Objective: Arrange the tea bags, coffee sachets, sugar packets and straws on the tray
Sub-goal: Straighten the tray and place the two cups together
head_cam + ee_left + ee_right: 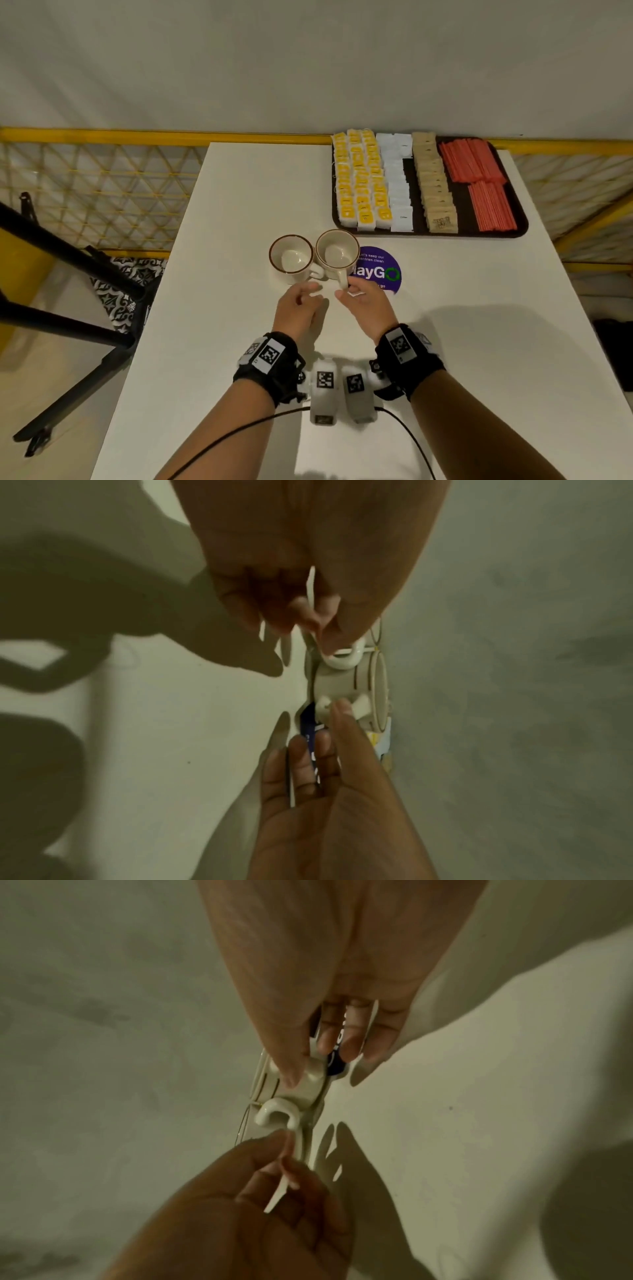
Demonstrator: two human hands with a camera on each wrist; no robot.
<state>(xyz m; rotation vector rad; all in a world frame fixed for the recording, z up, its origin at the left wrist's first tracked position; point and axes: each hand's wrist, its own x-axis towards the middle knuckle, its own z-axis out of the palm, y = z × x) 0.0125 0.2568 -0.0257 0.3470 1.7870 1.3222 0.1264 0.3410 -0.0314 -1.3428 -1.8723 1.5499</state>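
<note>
A dark tray [428, 234] at the table's far right holds rows of yellow tea bags [361, 178], white sachets [397, 181], brown sugar packets [433, 181] and red straws [479, 178]. Two empty cream mugs stand side by side mid-table. My left hand [301, 301] sits just behind the left mug [291, 255], fingers loosely curled, thumb tip touching its handle [342, 658]. My right hand [359, 298] is behind the right mug [337, 251]. Its thumb rests on that handle [313, 1074] and its fingers lie straight over the sticker. Neither hand holds a packet.
A round purple sticker [380, 270] lies on the white table [445, 325] right of the mugs. A yellow mesh railing [102, 137] runs behind the table. A black metal stand [68, 274] is on the floor to the left.
</note>
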